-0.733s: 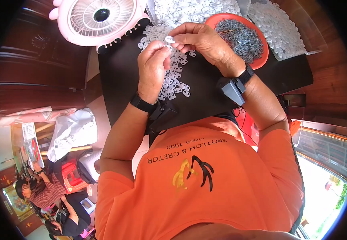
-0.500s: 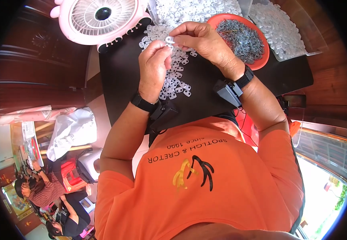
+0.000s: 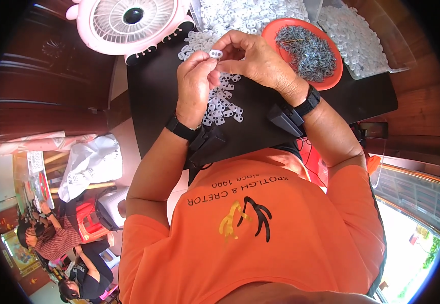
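A small white plastic piece with two holes [image 3: 216, 53] is pinched at the fingertips of my left hand [image 3: 193, 83], which is closed. My right hand [image 3: 263, 61] meets it from the right, its index finger and thumb curled in beside the piece. Whether anything small sits in the right fingertips is hidden. Under and just past my hands, a loose pile of similar white pieces [image 3: 224, 99] spreads over the black table [image 3: 151, 96]. Close to my right hand stands a red-orange plate [image 3: 338, 63] heaped with small grey metal parts [image 3: 308, 55].
Two clear tubs full of white pieces stand at the back, one behind the pile [image 3: 317, 10] and one at the right [image 3: 400, 58]. A pink fan [image 3: 96, 38] is at the far left. Two people [image 3: 58, 238] sit off to the lower left. Each of my wrists wears a black strapped device.
The white piece has turned, so both its holes now face up. My right fingers have shifted slightly down and around it, while my left hand has barely moved.
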`<act>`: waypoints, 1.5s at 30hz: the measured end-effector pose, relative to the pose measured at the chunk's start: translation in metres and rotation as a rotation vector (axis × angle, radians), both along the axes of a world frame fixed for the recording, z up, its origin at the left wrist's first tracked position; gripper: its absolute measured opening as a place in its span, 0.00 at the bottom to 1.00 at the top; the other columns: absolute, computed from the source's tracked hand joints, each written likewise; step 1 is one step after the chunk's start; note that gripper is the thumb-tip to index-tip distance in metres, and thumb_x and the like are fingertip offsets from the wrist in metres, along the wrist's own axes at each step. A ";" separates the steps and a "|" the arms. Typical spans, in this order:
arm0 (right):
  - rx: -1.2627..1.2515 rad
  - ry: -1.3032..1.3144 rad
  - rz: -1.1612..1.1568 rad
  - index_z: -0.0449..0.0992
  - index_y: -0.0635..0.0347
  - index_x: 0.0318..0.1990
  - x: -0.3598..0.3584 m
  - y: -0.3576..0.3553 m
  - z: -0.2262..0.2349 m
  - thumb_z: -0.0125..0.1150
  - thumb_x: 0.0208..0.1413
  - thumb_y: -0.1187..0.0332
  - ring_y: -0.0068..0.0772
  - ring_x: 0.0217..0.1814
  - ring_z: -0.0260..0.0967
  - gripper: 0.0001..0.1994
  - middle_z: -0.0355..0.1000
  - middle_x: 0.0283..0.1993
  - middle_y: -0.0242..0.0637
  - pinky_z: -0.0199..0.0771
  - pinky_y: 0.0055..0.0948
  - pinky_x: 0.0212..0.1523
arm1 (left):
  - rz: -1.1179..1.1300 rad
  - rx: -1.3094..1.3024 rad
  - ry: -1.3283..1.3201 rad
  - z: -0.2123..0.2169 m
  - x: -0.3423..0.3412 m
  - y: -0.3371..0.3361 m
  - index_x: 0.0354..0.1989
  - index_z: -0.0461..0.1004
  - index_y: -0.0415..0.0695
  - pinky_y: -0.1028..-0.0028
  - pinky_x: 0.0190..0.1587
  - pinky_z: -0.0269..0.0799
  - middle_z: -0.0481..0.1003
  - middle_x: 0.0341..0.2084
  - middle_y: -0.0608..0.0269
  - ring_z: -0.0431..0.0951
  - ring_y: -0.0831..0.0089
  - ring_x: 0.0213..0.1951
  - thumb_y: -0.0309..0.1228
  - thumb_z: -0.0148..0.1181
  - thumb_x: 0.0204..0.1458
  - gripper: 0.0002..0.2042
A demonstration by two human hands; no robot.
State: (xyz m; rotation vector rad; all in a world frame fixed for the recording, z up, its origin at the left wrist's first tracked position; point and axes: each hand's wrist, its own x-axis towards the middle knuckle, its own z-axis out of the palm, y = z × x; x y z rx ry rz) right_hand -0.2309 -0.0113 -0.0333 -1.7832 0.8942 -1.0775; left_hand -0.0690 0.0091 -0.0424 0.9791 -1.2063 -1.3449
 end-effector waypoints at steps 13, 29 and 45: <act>-0.159 0.231 -0.087 0.73 0.63 0.42 0.001 0.007 0.006 0.66 0.44 0.72 0.21 0.31 0.71 0.16 0.72 0.29 0.33 0.71 0.22 0.34 | -0.035 0.058 -0.017 -0.004 0.000 -0.004 0.32 0.73 0.38 0.83 0.18 0.60 0.69 0.14 0.68 0.66 0.82 0.15 0.35 0.50 0.54 0.11; -0.458 0.311 -0.128 0.75 0.61 0.40 0.003 0.009 0.000 0.62 0.48 0.70 0.40 0.32 0.75 0.11 0.75 0.31 0.44 0.73 0.30 0.32 | 0.024 0.029 0.024 -0.008 -0.003 -0.002 0.27 0.72 0.37 0.82 0.22 0.65 0.71 0.16 0.64 0.71 0.79 0.17 0.33 0.49 0.54 0.11; -0.446 0.182 -0.157 0.77 0.57 0.34 0.005 0.010 -0.002 0.61 0.46 0.69 0.44 0.26 0.73 0.07 0.73 0.24 0.42 0.73 0.34 0.29 | 0.012 -0.030 0.046 -0.006 -0.004 0.000 0.24 0.70 0.39 0.83 0.19 0.59 0.68 0.13 0.66 0.67 0.81 0.15 0.33 0.48 0.54 0.11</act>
